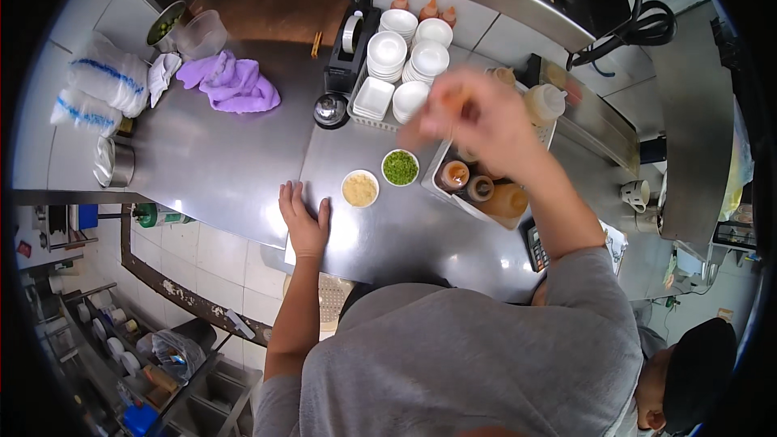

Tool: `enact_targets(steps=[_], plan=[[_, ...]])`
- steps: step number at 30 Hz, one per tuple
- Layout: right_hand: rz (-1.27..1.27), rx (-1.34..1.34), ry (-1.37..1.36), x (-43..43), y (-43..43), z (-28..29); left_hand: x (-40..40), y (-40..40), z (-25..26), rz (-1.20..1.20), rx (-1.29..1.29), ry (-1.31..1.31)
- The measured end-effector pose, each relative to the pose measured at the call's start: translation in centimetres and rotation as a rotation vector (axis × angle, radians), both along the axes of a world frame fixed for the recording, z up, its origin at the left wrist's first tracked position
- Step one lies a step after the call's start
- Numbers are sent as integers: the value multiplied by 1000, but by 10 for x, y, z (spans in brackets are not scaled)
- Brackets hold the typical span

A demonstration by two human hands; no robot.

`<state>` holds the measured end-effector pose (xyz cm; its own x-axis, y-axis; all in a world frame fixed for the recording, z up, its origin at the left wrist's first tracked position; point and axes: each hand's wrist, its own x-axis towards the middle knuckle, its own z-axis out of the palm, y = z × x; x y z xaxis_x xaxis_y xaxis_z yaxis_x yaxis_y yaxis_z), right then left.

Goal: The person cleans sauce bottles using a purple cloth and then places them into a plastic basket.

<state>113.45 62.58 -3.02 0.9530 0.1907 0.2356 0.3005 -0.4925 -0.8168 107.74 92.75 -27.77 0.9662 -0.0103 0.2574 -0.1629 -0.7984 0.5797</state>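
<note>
My left hand [305,224] rests flat on the steel counter [243,152], fingers apart, holding nothing. To its right stand a small white bowl of pale yellow minced food [360,189] and one of chopped green herbs [400,168]. Raised and blurred by motion, my right hand [464,109] is above the stacked white dishes and the white basket of bottles; something orange shows at its fingers, but whether it is held cannot be told. Stacked round dishes [386,50] and rectangular dishes [373,98] fill a white plastic tray, partly hidden by that hand.
A white basket [432,176] holds sauce squeeze bottles [455,175]. Near the tray are a tape dispenser [345,54] and a call bell [331,110]. A purple cloth [234,82] lies at the left; a calculator [536,246] is at the right. Another person in a black cap [698,376] is at lower right.
</note>
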Motion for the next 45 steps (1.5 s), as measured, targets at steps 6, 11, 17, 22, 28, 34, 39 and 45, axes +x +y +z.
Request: enact_targets(steps=[6,11,17,22,28,34,39,45], plan=[[711,-378,287,-93,43,-33,1,2,-4,-16,-38,-20],[500,-497,257,-119,47,-100,8,4,-6,-44,-89,-43],[-289,-270,10,-123,18,-52,3,12,-2,-117,-86,-57],[-1251,295,152,-164,-44,-89,13,23,1,-257,-270,9],[-1259,861,88,-148,-51,-177,65,-1,44,-480,-457,37],[-1292,766,-53,-102,-76,-182,142,-77,76,-724,-329,-98],[-1379,762,-174,-39,-107,-182,179,-146,89,-718,-44,6],[-1481,728,-268,20,-126,-182,185,-186,96,-790,168,-81]])
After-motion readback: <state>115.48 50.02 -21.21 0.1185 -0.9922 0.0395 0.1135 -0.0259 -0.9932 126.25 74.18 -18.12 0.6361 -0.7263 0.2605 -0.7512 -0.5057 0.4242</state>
